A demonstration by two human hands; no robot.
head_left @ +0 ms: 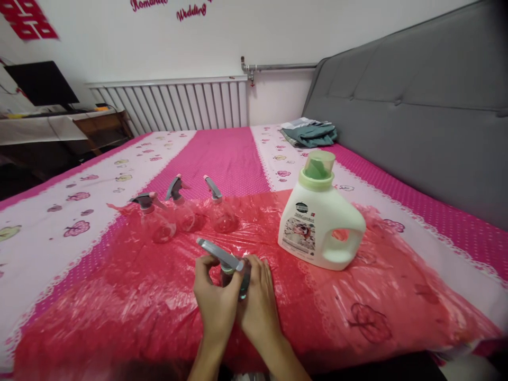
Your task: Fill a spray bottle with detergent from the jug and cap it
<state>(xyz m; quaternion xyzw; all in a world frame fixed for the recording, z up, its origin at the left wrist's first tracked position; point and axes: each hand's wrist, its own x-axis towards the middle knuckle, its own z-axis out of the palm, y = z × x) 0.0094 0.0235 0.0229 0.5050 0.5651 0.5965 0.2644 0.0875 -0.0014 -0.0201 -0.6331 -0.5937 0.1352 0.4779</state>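
Note:
Both my hands are closed around one spray bottle [222, 256] with a grey trigger head, low in the middle of the head view. My left hand [216, 301] grips it at the neck, just under the head, fingers and thumb on either side. Lower down, my right hand [257, 296] wraps the clear body from the right. Much of the body is hidden by my fingers. To the right stands a pale green detergent jug [321, 222] with a translucent green cap. Beyond my hands, to the left, three clear spray bottles [224, 214] with grey heads stand upright.
Red plastic sheeting [130, 296] covers the near part of the bed, under the bottles and jug. Folded clothes [311, 132] lie at the far right, by the grey headboard [416, 95]. A radiator [178, 103] lines the back wall; a desk with a monitor [43, 84] stands left.

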